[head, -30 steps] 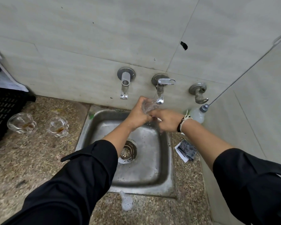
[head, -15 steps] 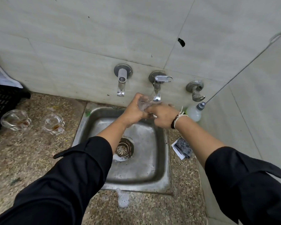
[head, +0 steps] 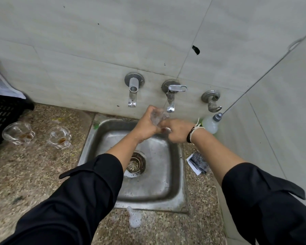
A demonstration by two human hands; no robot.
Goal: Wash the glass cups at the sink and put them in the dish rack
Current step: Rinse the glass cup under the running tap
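Right now I have one glass cup [head: 157, 116] up under the middle tap [head: 170, 101], over the back of the steel sink [head: 175, 197]. My left hand [head: 146, 125] is curled round it from the left and carries it. My right hand [head: 177, 130] comes in from the other side with its fingers bent against the cup's lower part; whether they pinch the glass or only rub it I cannot tell, as the hands overlap there. I judge this to be the rinsing or rubbing step on this cup.

Plenty is left. Two more glass cups, the far-left one [head: 18, 132] and the nearer one [head: 59, 138], sit on the speckled counter [head: 34, 174] left of the sink, each with a brown residue in the bottom, so they look unwashed. The black dish rack [head: 2, 117] at the left edge shows only a corner, and I see no cup in that part.

As for writing: a small printed sachet [head: 197, 162] lies on the counter right of the sink, its print too blurred to read. The pale bottle [head: 210, 123] by the wall shows no legible label.
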